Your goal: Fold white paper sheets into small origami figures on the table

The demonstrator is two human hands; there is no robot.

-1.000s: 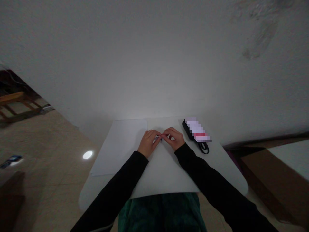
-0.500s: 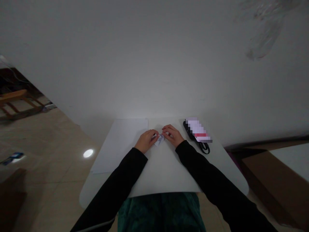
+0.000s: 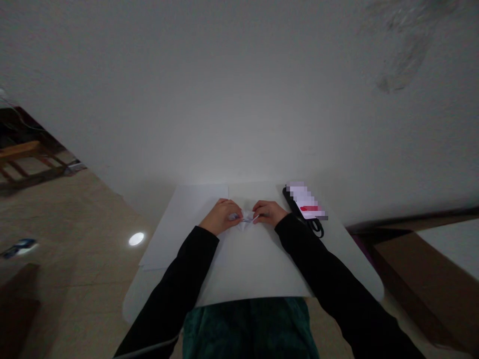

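A small folded piece of white paper (image 3: 246, 221) is stretched between my two hands over the middle of the white table (image 3: 258, 269). My left hand (image 3: 222, 216) pinches its left side between thumb and fingers. On the right side, my right hand (image 3: 270, 213) grips it the same way, fingers closed. The paper shows several creases and points; its exact shape is too small to make out. Beneath and beyond my left hand lie flat white sheets of paper (image 3: 183, 224).
A phone with a lit, blurred screen (image 3: 305, 199) rests on a black strapped item (image 3: 317, 227) at the table's right. The wall (image 3: 239, 99) rises right behind the table. Cardboard boxes (image 3: 422, 274) stand to the right, and a wooden stool (image 3: 22, 152) is far left.
My hands have moved apart, the left one outward to the left, and the folded paper between them is spread wider. The sheets and the phone stay where they were.
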